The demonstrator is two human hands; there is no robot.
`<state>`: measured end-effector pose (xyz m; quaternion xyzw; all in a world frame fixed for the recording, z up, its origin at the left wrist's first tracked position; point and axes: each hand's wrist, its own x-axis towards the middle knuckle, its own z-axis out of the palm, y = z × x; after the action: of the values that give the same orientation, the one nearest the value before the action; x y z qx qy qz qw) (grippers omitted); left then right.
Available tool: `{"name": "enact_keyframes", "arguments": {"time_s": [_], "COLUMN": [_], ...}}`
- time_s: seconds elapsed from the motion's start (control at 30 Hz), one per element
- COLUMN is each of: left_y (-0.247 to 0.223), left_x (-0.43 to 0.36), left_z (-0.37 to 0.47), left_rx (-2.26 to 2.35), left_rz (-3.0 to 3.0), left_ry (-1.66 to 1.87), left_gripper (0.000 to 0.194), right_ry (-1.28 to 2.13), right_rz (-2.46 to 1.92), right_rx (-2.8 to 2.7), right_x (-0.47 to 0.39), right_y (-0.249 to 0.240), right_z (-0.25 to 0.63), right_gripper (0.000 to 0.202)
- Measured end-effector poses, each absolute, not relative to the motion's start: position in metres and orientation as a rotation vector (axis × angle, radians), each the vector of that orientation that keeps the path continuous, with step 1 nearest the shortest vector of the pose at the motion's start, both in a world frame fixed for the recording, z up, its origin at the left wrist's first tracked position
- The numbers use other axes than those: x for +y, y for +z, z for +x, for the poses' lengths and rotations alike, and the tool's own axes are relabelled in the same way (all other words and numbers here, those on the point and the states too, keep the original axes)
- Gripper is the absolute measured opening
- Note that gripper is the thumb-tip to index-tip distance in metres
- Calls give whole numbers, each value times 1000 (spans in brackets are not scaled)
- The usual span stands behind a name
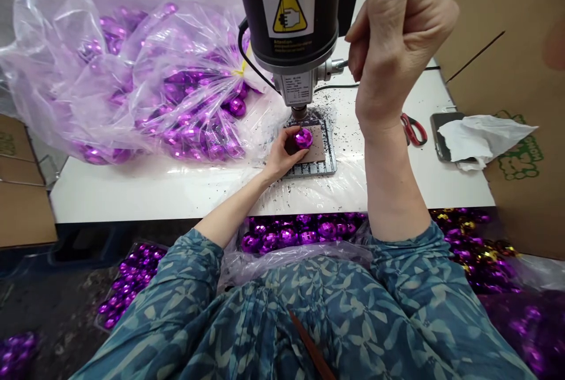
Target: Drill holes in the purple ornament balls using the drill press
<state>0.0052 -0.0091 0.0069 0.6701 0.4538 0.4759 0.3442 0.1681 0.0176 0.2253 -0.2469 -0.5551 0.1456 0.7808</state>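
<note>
Midway along the counter (154, 192), set back from its near edge, the person's left hand (281, 155) has a narrow grip on a purple faceted ball (303, 139) at the brown pad (318, 152) of a drill press (286, 15), the chuck (299, 112) showing just beyond. To the right, the right hand (392, 45) has its grip curled round the lever (339, 66). A bulging clear bag (110, 92) crowds the far left, leaving a bare near strip, while open counter lies nearer than the scissors (415, 130) on the right.
</note>
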Motion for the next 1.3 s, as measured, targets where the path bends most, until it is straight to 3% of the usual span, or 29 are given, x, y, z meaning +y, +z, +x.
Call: {"name": "enact_keyframes", "arguments": {"time_s": [0.63, 0.83, 1.3], "left_y": [-1, -5, -8], "left_x": [-6, -4, -2], "left_z": [9, 7, 8], "left_rx": [1135, 1101, 1095], "left_rz": [1668, 1737, 1759], "left_ry": [1286, 1307, 1360], "left_gripper": [64, 67, 66], "right_ry": [225, 130, 50], "right_rz": [-500, -475, -565], "right_rx": [-1128, -1118, -1178], "right_x": [-2, 11, 16], "right_y": [198, 170, 138], "right_z": [167, 168, 174], "right_gripper": [73, 64, 82]}}
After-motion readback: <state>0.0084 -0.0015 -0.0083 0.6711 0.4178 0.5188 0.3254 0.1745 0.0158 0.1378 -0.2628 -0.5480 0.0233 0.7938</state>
